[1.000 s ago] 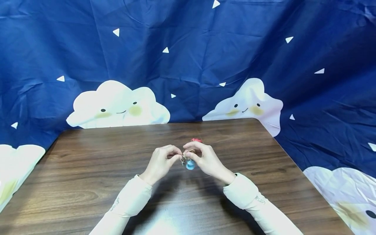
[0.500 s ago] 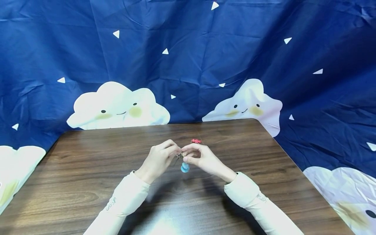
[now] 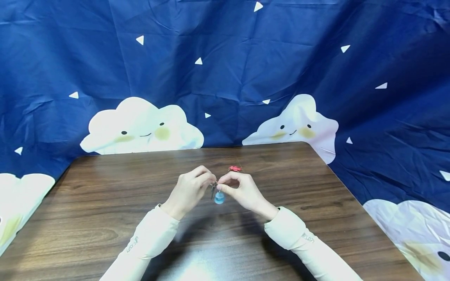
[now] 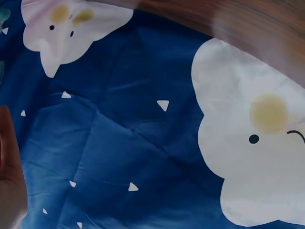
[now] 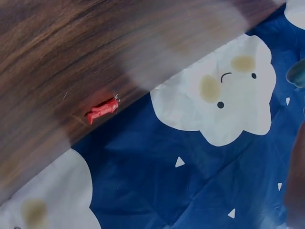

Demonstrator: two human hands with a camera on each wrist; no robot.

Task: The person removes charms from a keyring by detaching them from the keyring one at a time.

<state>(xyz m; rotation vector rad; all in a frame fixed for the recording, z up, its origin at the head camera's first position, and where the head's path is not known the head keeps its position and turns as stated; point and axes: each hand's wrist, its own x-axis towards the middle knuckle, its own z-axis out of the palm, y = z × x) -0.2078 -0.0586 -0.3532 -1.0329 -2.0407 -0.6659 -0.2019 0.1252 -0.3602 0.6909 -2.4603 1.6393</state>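
Metal cluster (image 3: 213, 186) partly hidden behind fingertips; its parts too small to resolve. Left-hand grip (image 3: 189, 190) and right-hand grip (image 3: 243, 192) both pinch it, over the table (image 3: 105, 207). Blue charm (image 3: 219, 198) hangs just below; cut off at right-wrist frame edge. Red figurine (image 3: 234, 168) lies beyond. Lettering on sleeves (image 3: 154, 234) illegible.

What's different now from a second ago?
The blue charm and metal bits have shifted slightly to the person's left, with the left hand and right hand. Neither hand visibly let go. The red charm stays on the table.
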